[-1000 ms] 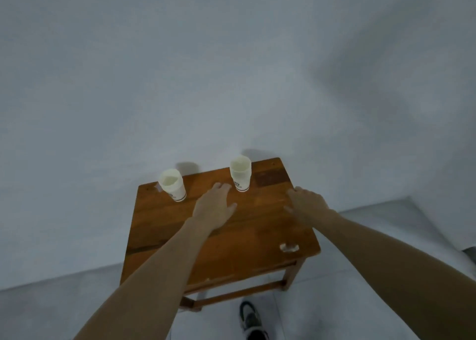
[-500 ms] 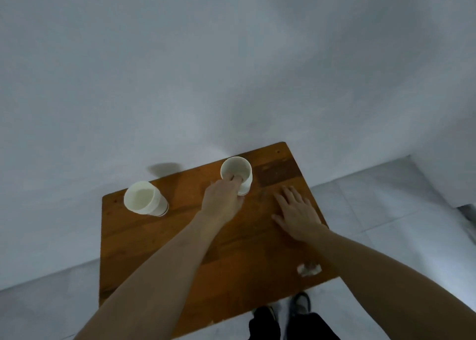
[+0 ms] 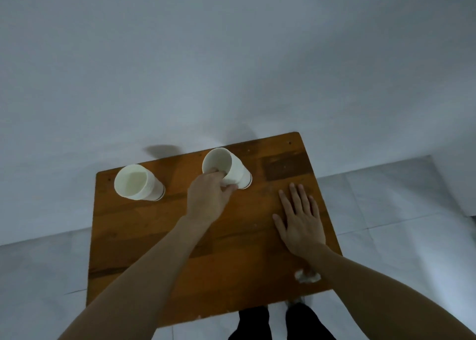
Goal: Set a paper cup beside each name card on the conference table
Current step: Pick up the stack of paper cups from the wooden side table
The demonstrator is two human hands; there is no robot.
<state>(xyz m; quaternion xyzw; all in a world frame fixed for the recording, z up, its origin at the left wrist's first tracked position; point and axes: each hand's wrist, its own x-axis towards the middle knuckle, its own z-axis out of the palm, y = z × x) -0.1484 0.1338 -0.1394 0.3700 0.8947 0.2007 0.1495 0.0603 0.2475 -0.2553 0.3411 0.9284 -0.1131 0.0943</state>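
Note:
Two white paper cups stand at the far edge of a small wooden table (image 3: pixel 154 236). My left hand (image 3: pixel 208 198) pinches the near rim of the right paper cup (image 3: pixel 231 169), fingers inside and thumb on its outer side. The left paper cup (image 3: pixel 136 182) stands apart, untouched, and looks like a stack of nested cups. My right hand (image 3: pixel 301 218) lies flat on the tabletop, fingers spread, to the right of the held cup. No name card is in view.
A plain white wall rises right behind the table. A crumpled white scrap (image 3: pixel 306 276) lies near the table's front right corner. Pale tiled floor (image 3: pixel 386 211) surrounds the table, and my dark trousers (image 3: pixel 283 321) show below its front edge.
I have stepped closer, so the table fills more of the view. My left hand moved from the tabletop to the right cup and gripped its rim. My right hand settled flat on the table.

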